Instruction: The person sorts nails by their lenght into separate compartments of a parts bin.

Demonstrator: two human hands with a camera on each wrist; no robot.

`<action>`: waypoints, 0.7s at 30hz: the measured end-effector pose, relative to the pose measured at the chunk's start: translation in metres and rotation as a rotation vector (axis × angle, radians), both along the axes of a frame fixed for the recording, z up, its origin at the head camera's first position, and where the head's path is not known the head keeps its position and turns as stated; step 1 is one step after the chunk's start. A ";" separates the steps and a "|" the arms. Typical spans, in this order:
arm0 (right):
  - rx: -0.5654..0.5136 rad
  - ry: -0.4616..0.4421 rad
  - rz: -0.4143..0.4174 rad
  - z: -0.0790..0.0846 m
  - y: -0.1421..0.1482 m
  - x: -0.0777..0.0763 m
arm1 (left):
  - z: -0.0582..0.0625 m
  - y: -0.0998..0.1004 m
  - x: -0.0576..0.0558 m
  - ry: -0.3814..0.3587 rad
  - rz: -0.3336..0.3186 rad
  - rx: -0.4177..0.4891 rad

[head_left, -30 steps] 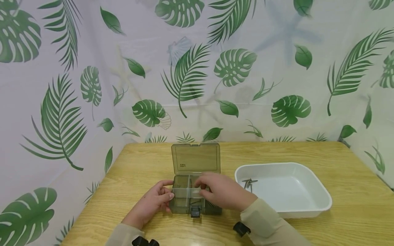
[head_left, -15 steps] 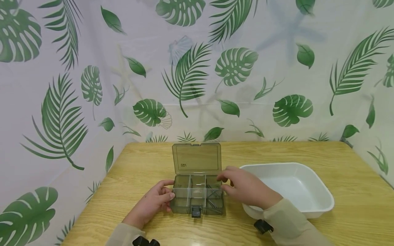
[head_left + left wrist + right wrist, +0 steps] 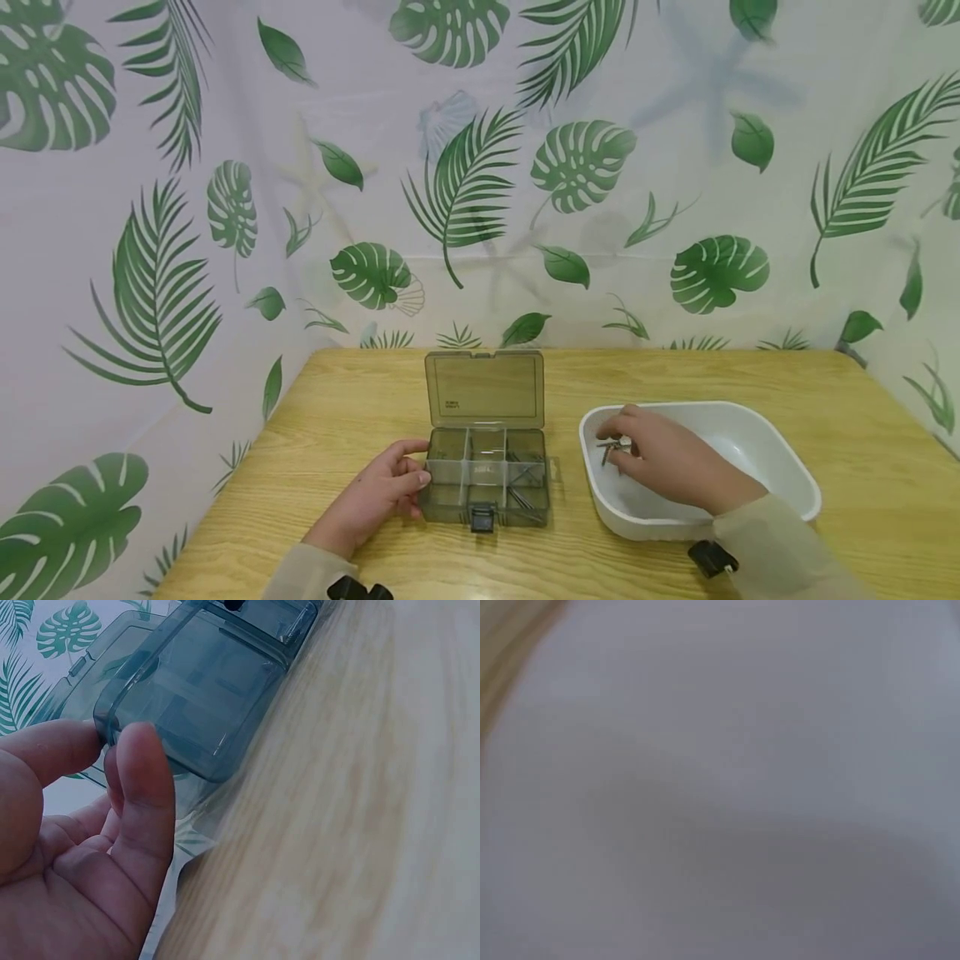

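A translucent grey compartment box stands on the table, its lid raised at the back. My left hand pinches the box's left edge between thumb and fingers; the left wrist view shows the thumb against the corner. Thin dark metal pieces lie in the box's right compartments. Over the left end of the white tray, my right hand hangs with loosely bent fingers, just by a few small metal pieces. Whether the fingertips touch them cannot be made out. The right wrist view is a blur of white.
The wooden table carries the box and, to its right, the tray. A leaf-printed cloth rises behind the table and along both sides. The box's side latch sticks out toward the tray.
My right hand has moved right, from over the box's compartments past its right side and into the tray. The left hand has stayed on the box's left edge.
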State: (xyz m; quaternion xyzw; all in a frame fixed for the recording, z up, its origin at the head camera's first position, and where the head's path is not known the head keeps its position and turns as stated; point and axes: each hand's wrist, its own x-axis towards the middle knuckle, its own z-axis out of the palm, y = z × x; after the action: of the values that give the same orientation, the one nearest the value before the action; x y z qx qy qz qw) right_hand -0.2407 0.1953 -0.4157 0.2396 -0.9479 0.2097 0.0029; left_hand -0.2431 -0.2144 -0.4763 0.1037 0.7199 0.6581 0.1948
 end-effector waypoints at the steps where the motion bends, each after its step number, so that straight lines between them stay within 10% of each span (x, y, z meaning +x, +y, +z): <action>1: 0.017 0.003 -0.005 -0.002 0.005 0.000 | 0.000 0.000 0.000 -0.001 0.000 0.002; 21: 0.124 -0.187 -0.039 -0.030 0.028 -0.002 | 0.000 0.000 0.000 0.000 0.005 -0.008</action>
State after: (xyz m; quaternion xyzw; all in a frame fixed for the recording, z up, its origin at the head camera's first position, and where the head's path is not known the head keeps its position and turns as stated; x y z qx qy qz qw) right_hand -0.2423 0.2233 -0.4454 0.2004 -0.9597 0.1718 -0.0962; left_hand -0.2436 -0.2142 -0.4764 0.1011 0.7228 0.6557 0.1934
